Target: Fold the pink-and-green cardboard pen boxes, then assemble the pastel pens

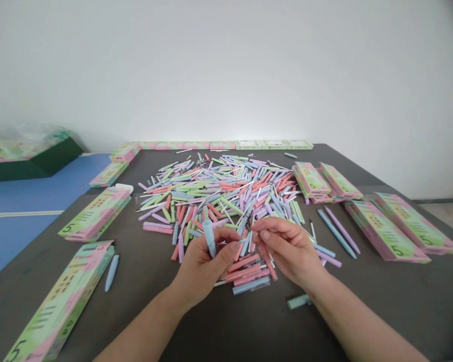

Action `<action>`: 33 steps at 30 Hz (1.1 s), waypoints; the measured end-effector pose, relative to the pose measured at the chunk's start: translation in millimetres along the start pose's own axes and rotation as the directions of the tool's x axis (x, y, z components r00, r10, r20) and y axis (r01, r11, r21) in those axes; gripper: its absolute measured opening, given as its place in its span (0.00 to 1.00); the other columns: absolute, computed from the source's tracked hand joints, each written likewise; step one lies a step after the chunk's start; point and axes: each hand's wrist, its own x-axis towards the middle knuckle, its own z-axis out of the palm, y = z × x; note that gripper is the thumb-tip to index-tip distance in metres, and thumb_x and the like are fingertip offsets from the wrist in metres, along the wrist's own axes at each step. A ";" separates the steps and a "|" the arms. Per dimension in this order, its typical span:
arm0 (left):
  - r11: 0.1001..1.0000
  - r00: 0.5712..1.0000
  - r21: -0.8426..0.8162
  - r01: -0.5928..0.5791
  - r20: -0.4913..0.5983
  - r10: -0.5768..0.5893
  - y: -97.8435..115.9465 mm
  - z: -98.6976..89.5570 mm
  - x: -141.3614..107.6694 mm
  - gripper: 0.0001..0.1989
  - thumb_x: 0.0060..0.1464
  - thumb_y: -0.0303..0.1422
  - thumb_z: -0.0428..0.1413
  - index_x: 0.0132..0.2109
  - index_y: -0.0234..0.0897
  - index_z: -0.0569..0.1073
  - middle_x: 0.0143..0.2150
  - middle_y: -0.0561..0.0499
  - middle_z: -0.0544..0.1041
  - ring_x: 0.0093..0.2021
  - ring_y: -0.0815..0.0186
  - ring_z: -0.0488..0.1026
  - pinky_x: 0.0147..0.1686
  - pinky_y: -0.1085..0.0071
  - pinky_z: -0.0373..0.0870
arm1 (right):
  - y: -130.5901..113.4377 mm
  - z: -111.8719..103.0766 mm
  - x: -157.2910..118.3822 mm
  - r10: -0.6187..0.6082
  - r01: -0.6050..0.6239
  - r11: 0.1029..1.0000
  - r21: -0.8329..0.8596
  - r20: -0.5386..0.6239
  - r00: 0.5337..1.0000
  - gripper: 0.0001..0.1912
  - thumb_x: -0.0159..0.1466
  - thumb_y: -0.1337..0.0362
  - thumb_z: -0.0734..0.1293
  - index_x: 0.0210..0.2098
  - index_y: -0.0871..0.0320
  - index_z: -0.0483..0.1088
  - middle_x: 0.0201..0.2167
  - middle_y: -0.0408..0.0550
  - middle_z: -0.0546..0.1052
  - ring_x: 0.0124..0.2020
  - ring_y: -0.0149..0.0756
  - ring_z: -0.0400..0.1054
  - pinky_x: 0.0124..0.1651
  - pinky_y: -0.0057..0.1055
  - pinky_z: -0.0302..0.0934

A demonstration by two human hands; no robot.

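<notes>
My left hand [206, 264] is closed around a light blue pen barrel [209, 238], which stands up tilted between thumb and fingers. Its fingertips meet over the pile, where a small bluish tip shows. Close beside it, my right hand [292, 251] has thumb and forefinger pinched together; what they hold, if anything, is too small to make out. Beneath and beyond both hands spreads a large heap of pen parts [211, 188] in pink, purple, blue and green, with thin white refills among them. A blue pen part with a clear end [251, 285] lies just below the hands.
Printed pen boxes stand at left [60, 296], at right [390, 231] and along the back edge [219, 145]. Two whole pens [337, 232] lie right of the heap. A green cap [298, 301] lies by my right wrist, a blue piece [112, 272] at left. A dark green tray [41, 163] sits farther left.
</notes>
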 end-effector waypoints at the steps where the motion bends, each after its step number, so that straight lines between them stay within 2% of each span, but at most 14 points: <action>1: 1.000 1.000 0.012 0.006 -0.005 -0.006 0.5 0.4 -0.9 0.14 0.55 0.43 0.59 0.40 0.37 0.70 0.16 0.63 0.57 0.14 0.79 0.50 0.14 0.80 0.44 | -0.6 0.7 -1.0 0.005 -0.005 1.000 0.011 0.000 1.000 0.07 0.62 0.62 0.69 0.39 0.56 0.77 0.24 0.45 0.74 0.18 0.26 0.63 0.15 0.21 0.52; 5: 0.999 1.000 0.049 -0.008 -0.021 0.009 2.5 2.1 -3.1 0.14 0.55 0.43 0.59 0.40 0.37 0.71 0.15 0.62 0.58 0.14 0.78 0.50 0.14 0.79 0.43 | 0.4 2.4 -2.6 0.018 -0.018 0.999 0.036 0.009 1.000 0.06 0.62 0.62 0.70 0.37 0.57 0.77 0.22 0.43 0.72 0.19 0.26 0.62 0.18 0.22 0.56; 11: 0.995 1.000 0.094 -0.021 -0.020 0.023 3.4 4.5 -4.3 0.14 0.55 0.43 0.59 0.39 0.36 0.72 0.16 0.61 0.59 0.15 0.78 0.52 0.15 0.78 0.44 | 2.3 1.8 -5.5 -0.012 0.013 0.999 -0.035 0.040 0.999 0.06 0.63 0.65 0.69 0.40 0.56 0.77 0.24 0.42 0.72 0.19 0.23 0.62 0.17 0.20 0.54; 16: 0.993 0.999 0.106 -0.042 -0.024 0.045 3.2 3.1 -3.0 0.14 0.56 0.43 0.58 0.40 0.34 0.72 0.15 0.62 0.57 0.14 0.78 0.51 0.15 0.78 0.45 | -2.2 6.0 -7.2 -0.053 0.054 0.995 -0.082 0.017 0.998 0.05 0.62 0.65 0.70 0.39 0.57 0.77 0.23 0.43 0.73 0.19 0.24 0.63 0.17 0.19 0.56; 26: 0.986 0.995 0.139 -0.091 -0.017 0.095 4.5 2.0 -3.8 0.13 0.57 0.41 0.57 0.39 0.34 0.73 0.15 0.62 0.58 0.15 0.78 0.51 0.16 0.77 0.46 | -10.2 11.5 -7.3 -0.150 0.138 0.970 -0.199 -0.046 0.988 0.06 0.59 0.72 0.71 0.36 0.57 0.77 0.25 0.42 0.76 0.22 0.24 0.69 0.25 0.18 0.65; 33: 0.983 0.994 0.149 -0.104 -0.028 0.110 5.6 2.9 -3.3 0.12 0.57 0.40 0.57 0.37 0.34 0.74 0.15 0.62 0.58 0.16 0.77 0.53 0.18 0.77 0.51 | -13.4 14.2 -7.8 -0.188 0.172 0.954 -0.244 -0.045 0.981 0.08 0.56 0.74 0.73 0.34 0.57 0.77 0.25 0.42 0.79 0.23 0.27 0.73 0.25 0.19 0.68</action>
